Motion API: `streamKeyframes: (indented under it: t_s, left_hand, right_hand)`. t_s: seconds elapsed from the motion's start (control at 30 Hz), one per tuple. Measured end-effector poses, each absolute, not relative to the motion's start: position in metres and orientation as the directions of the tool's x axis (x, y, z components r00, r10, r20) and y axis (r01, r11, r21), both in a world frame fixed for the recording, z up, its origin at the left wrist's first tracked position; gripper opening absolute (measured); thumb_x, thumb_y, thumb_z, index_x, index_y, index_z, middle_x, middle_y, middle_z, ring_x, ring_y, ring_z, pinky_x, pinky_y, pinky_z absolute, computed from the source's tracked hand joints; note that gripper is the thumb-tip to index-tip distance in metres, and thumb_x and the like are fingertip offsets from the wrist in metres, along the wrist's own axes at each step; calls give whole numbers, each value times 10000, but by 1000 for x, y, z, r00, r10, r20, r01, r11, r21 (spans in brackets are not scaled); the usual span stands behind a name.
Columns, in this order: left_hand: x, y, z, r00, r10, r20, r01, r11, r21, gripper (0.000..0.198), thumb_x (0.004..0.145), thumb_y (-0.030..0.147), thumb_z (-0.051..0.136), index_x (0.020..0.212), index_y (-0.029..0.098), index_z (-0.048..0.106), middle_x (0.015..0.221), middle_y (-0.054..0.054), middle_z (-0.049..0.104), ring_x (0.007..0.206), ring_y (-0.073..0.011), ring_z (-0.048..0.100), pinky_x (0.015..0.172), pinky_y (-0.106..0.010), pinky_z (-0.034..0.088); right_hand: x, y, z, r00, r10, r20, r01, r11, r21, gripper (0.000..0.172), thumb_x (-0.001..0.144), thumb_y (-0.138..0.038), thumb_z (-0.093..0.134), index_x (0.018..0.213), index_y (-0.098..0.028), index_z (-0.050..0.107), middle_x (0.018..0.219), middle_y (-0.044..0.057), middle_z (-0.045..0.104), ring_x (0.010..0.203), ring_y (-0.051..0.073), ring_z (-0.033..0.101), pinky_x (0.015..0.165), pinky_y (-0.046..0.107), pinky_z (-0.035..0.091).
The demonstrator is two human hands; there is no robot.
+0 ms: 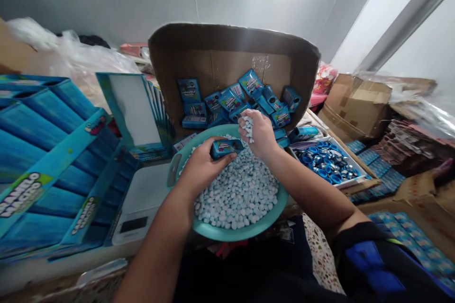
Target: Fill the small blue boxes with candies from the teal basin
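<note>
My left hand (202,163) grips a small blue candy box (226,147), printed with lettering, over the near left part of a teal basin (234,234). Pale blue and white candies (238,194) fill the basin. Just right of the box, my right hand (261,132) is closed around a handful of the same candies (249,128), some showing between the fingers. Behind the basin a cardboard carton (227,40) lies with its opening towards me, and several blue candy boxes (229,99) are heaped inside it.
A white scale (147,189) sits left of the basin, beside large blue printed cartons (53,151). At the right, a white tray (355,180) holds blue and silver rings (325,158). More small blue boxes (412,236) are stacked at far right, near a brown carton (355,104).
</note>
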State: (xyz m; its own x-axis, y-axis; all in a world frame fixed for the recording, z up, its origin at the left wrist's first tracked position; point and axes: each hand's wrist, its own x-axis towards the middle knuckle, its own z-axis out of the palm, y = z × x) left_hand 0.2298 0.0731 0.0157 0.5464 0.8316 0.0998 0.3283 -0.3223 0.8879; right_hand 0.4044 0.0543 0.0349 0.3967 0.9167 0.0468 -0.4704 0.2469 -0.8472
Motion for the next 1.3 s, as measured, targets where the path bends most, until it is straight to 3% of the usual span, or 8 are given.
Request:
streamKeyframes:
  t_s: [0.23,0.43,0.7,0.87,0.97,1.17,1.3]
  left_hand:
    - [236,71,16,621,778,93,325,-363,873,515,826,568,777,1223,255,678,1153,-54,757,1069,-300,717,888,-394,572]
    - [236,74,15,584,801,132,323,-379,867,578,802,631,778,1219,245,669,1055,-51,761,987,-294,722,832,-369,573]
    - [243,72,14,557,811,182,316,-409,856,545,840,620,748,1215,238,647,1075,-49,749,988,-286,714,792,-341,539]
    - [247,68,16,603,781,162,407,-476,780,519,869,535,739,1243,201,608,1041,-88,731,954,-305,703,763,-362,525]
    - [246,68,17,628,767,134,410,-472,781,493,878,559,726,1205,207,612,1004,-83,725,909,-298,701,731,-357,523]
    - [240,65,19,550,788,278,399,-540,741,532,886,583,719,1252,211,616,1029,-78,731,963,-289,705,780,-339,524]
    - [238,66,16,513,827,231,407,-471,783,549,877,610,717,1246,214,626,1019,-80,743,935,-286,710,749,-334,519]
  right_hand:
    - [401,61,26,434,896,92,-358,265,-895,241,861,-425,633,822,-224,505,678,-32,503,556,112,491,496,227,436]
    - [401,54,28,401,904,150,-228,258,-939,257,844,-469,567,795,-235,473,777,9,561,706,157,598,638,274,554]
    - [400,49,27,349,886,305,-205,390,-897,252,839,-415,608,751,-227,465,771,8,547,710,151,593,719,293,553]
    - [402,48,29,404,872,277,-33,317,-948,404,938,-602,501,785,-241,403,791,11,528,715,154,593,716,293,559]
    - [402,46,29,410,877,251,-18,283,-959,421,961,-632,456,805,-247,385,789,13,531,720,161,598,682,286,558]
    - [402,44,26,375,866,331,10,353,-935,375,960,-593,502,823,-247,451,833,7,552,775,156,637,738,287,566]
    - [405,46,23,326,883,338,112,319,-941,313,923,-546,547,847,-243,537,852,6,584,845,160,647,814,291,564]
